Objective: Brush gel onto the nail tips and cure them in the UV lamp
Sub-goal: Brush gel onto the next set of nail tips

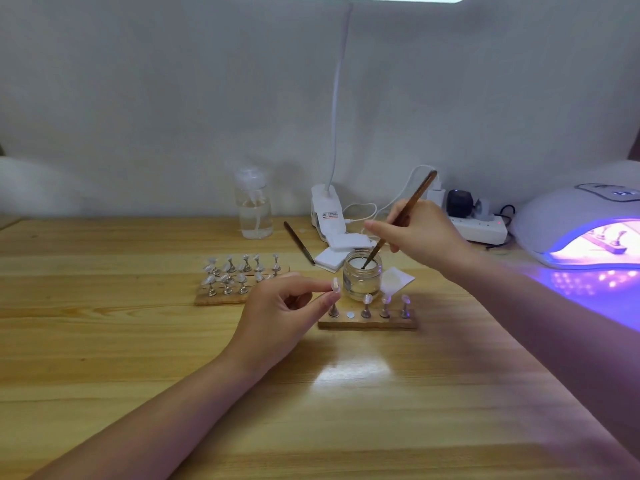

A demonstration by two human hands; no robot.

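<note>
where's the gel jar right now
In the head view, the gel jar stands mid-table just behind the near wooden stand, with the brush tip dipped inside it.

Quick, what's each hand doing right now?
Left hand: pinching a nail tip on its stand.
Right hand: gripping the brush, bristles dipped in the gel jar.

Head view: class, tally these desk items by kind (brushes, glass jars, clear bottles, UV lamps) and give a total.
Brushes: 2 (held brush, lying brush)
Glass jar: 1
Clear bottle: 1
UV lamp: 1
Total: 5
</note>
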